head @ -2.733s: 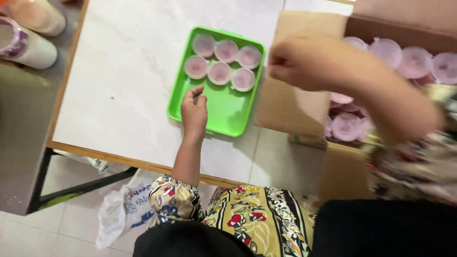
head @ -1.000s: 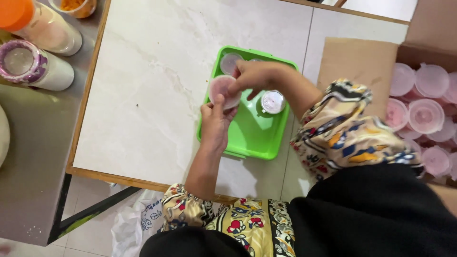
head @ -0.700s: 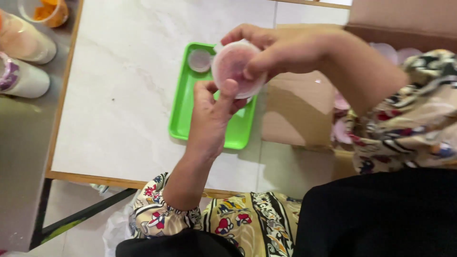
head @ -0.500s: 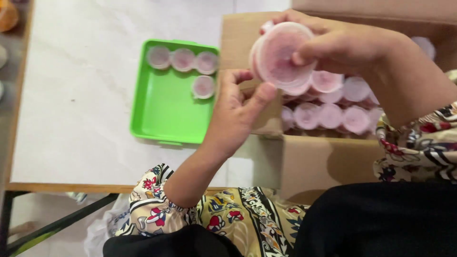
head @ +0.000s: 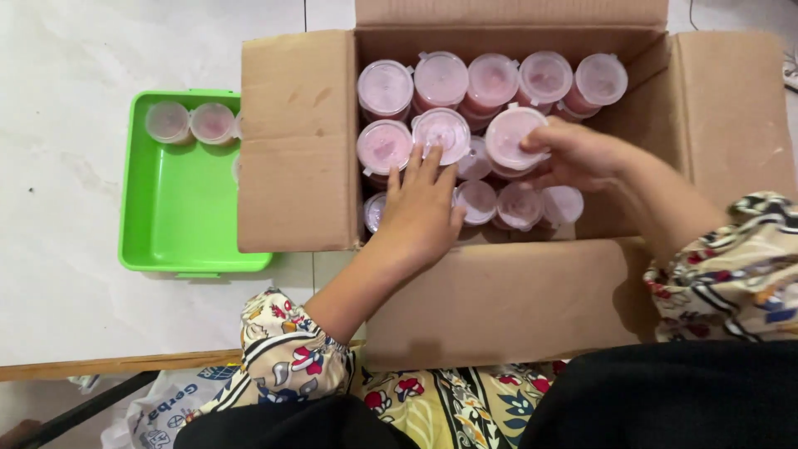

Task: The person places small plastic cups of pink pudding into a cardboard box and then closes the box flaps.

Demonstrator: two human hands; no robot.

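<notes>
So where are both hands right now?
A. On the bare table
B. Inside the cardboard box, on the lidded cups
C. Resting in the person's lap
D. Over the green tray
B. The left hand and the right hand are both inside the box, fingers on the cups; the tray sits untouched to the left.

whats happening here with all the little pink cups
A person leans over an open cardboard box holding rows of small lidded cups of pink filling. The right hand grips one lidded cup over the stack, while the left hand rests its fingertips on a neighbouring cup. Beside the box, a green tray on the white table holds at least two cups at its far end.
</notes>
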